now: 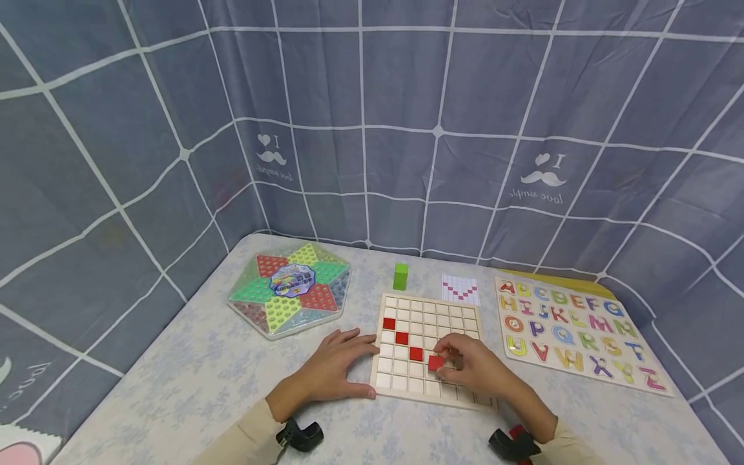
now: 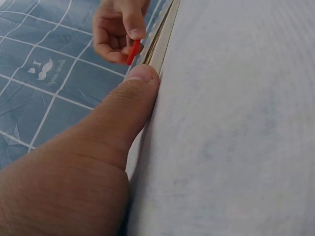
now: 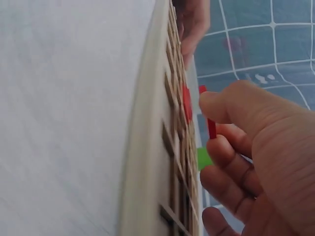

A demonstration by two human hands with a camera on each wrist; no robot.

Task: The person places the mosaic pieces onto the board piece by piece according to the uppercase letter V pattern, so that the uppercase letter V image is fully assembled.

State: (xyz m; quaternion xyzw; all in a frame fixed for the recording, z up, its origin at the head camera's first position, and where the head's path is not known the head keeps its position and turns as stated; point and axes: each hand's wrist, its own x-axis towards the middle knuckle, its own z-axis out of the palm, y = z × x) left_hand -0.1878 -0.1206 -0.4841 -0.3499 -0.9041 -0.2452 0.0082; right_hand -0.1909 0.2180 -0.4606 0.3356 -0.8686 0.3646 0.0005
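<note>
A cream sleeve (image 1: 238,436) is lying nearest, at left. The left hand (image 1: 331,368), fingers spread, is touching the wooden board (image 1: 407,395), maybe steadying it. Three red squares (image 1: 402,338) are sitting in it. Rightward, the right hand (image 1: 473,365) is pinching another red square (image 1: 434,363) above it, probably holding that flat.

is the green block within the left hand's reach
Probably yes, with a forward stretch: the tablecloth between the wooden grid board and the Chinese checkers set looks free from the left hand up to the green block.
</note>
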